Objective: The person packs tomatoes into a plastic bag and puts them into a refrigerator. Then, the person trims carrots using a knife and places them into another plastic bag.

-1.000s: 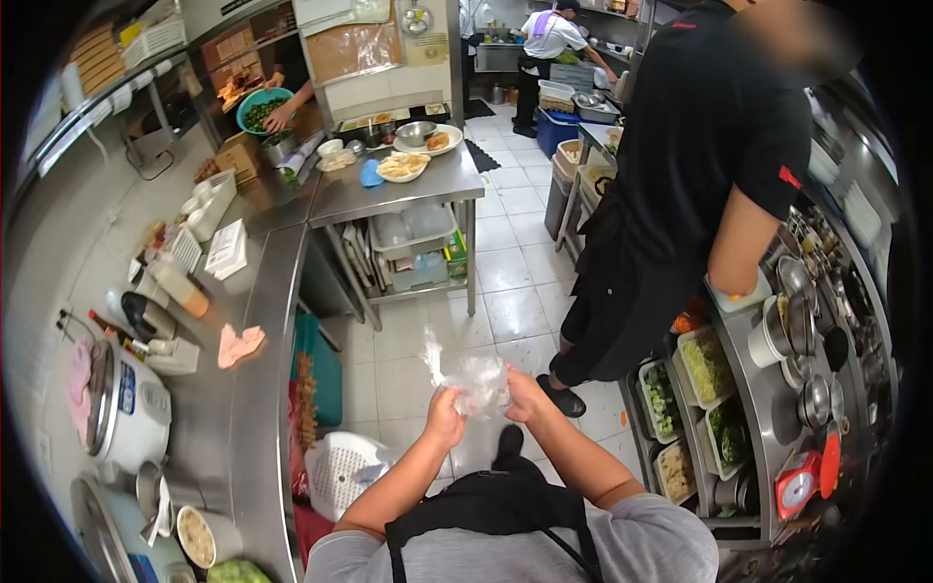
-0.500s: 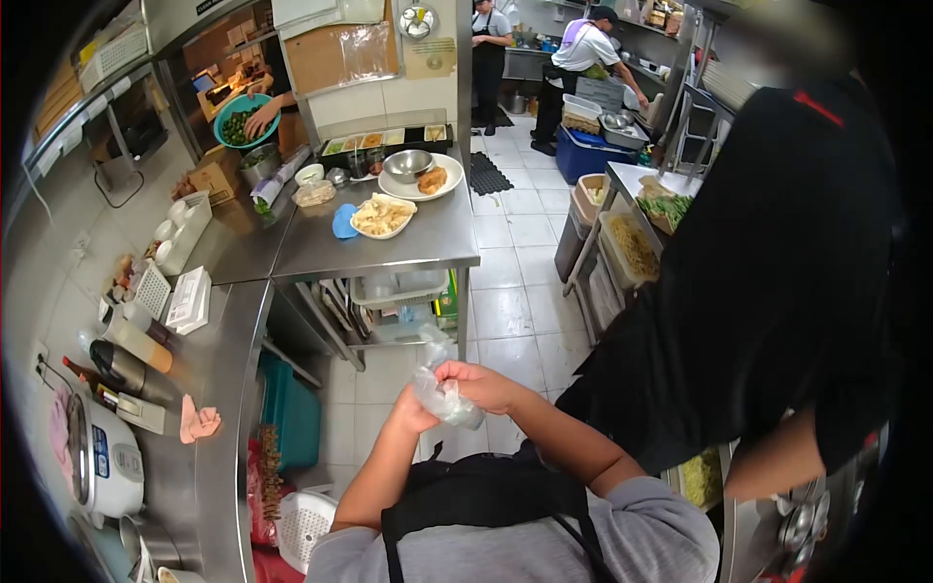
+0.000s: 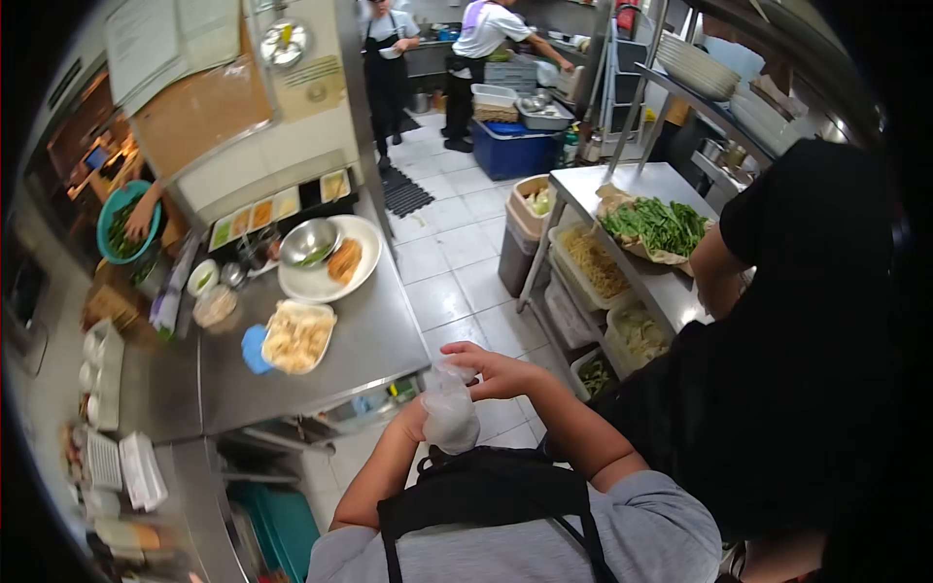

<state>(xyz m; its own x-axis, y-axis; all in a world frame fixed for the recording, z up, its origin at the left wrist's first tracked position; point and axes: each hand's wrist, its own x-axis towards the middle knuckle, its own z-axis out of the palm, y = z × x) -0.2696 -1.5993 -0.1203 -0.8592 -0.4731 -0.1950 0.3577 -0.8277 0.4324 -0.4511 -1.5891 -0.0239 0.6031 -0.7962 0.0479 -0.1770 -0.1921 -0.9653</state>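
A clear plastic bag [image 3: 451, 418] with pale, whitish contents is held upright in front of my apron. My left hand [image 3: 412, 420] grips its left side, and the fingers are mostly hidden behind the plastic. At the top, the fingers of my right hand [image 3: 494, 373] curve around the gathered neck of the bag. Beyond my hands is the steel counter [image 3: 379, 342], with a white tray of pale chopped food [image 3: 297, 337] on it. Behind that tray, a large white plate [image 3: 364, 260] carries a metal bowl [image 3: 310, 242] and a browned piece of food [image 3: 344, 261].
A co-worker in black [image 3: 777, 379] stands close on my right, beside a shelf unit [image 3: 554, 185] holding leafy greens [image 3: 656, 229] and noodles [image 3: 595, 262]. Another person's hand [image 3: 144, 214] reaches into a teal basin [image 3: 104, 233]. A blue cooler [image 3: 515, 155] and two people are farther back.
My view has turned right and moved closer to the counter. My right hand has shifted to the bag's top, with its fingers more extended. The co-worker in black has moved slightly away.
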